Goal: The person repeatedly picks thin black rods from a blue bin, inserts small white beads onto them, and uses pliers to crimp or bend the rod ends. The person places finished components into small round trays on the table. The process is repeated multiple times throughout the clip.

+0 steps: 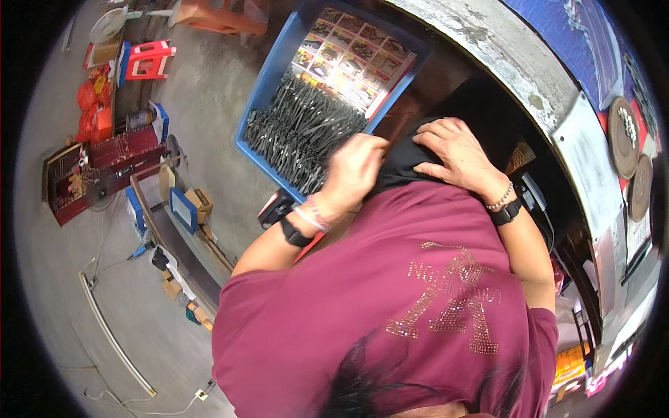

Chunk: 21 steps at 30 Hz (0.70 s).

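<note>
My left hand (353, 169) hangs beside the right edge of a blue plastic crate (254, 90), close to my lap. Its fingers are curled in, and what they hold, if anything, is hidden. Inside the crate lies a thick heap of slim dark metal parts (306, 125), below a printed sheet with product pictures (355, 52). My right hand (456, 150) rests with fingers spread on the black cloth (404, 164) over my lap. Both wrists carry dark bands and bracelets.
A worn pale worktop edge (516, 76) curves along the right, with round brown discs (622, 138) and a white panel (589, 167). Leftward stand a red stool (150, 60), a dark red cart (132, 153) and a cardboard box (200, 205). A pale strip (118, 334) lies on the floor.
</note>
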{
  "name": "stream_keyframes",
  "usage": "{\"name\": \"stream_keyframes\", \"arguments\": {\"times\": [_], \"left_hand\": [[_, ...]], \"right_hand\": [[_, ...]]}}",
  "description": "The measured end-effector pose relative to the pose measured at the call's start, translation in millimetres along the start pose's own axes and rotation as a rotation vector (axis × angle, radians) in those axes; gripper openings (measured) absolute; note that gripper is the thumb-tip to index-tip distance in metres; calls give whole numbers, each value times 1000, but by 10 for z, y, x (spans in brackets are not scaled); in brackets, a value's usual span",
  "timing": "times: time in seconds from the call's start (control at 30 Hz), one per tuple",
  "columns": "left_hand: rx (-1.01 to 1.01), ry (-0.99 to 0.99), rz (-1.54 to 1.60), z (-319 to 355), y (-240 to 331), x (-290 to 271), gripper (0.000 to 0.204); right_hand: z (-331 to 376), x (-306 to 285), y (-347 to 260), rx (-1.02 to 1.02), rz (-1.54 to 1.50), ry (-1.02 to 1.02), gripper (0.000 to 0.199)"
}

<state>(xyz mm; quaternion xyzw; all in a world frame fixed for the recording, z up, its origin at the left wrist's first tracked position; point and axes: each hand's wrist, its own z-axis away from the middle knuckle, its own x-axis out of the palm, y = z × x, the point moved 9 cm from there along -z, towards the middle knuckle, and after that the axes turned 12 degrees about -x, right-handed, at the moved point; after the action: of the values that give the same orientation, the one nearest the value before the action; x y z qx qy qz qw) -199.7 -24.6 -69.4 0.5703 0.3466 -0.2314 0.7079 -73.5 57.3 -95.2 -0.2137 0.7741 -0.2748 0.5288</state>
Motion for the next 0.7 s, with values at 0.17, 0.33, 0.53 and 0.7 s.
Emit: {"name": "stream_keyframes", "arguments": {"times": [0.17, 0.33, 0.53, 0.7], "left_hand": [[-95, -141, 21, -135, 114, 672, 42], [-73, -232, 133, -213, -30, 908, 48], [-63, -270, 83, -299, 26, 996, 55], [-222, -388, -34, -450, 262, 888, 48]], "right_hand": [[79, -108, 39, 44, -3, 44, 35], [136, -160, 92, 37, -61, 106, 34], [271, -523, 44, 163, -77, 145, 26], [669, -1137, -412, 196, -226, 159, 31]]}}
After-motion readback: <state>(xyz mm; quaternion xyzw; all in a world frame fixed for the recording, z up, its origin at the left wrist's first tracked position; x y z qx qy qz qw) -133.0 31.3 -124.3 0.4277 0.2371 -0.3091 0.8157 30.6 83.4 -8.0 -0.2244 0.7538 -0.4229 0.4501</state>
